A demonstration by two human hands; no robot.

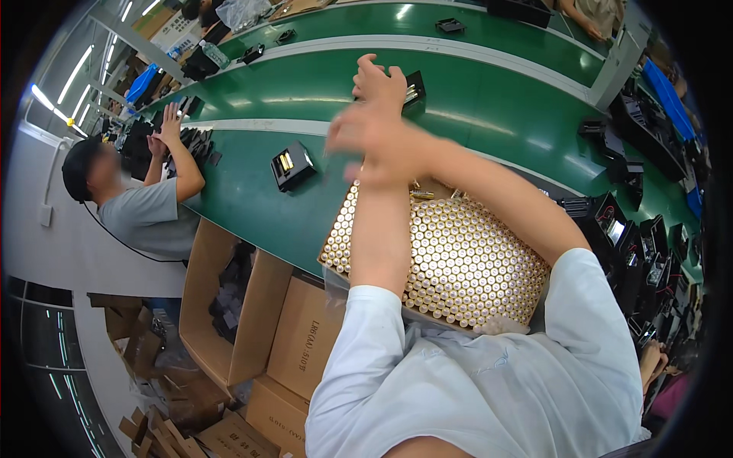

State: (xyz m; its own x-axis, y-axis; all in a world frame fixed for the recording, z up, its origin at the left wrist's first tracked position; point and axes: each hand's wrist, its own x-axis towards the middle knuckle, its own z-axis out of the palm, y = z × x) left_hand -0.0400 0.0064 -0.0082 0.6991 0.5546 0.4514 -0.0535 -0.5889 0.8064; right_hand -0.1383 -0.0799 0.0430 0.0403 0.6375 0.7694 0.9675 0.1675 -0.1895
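My left hand [379,85] reaches out over the green conveyor, fingers loosely bent and apart, holding nothing that I can see. Close by its right side is a black battery case [414,88] with cells in it, partly hidden by the hand. My right hand [370,145] crosses over my left forearm and is smeared by motion, so its fingers cannot be made out. Below my arms stands a carton of AA batteries [473,256], packed upright in dense rows, with a few lying loose at its far edge. Another black battery case [292,166] with gold cells rests on the green surface to the left.
A co-worker [145,198] sits at the left beside a pile of black parts. Open cardboard boxes [229,305] stand at lower left. Black housings with wires [641,252] crowd the right side. A metal post [611,72] rises at the upper right.
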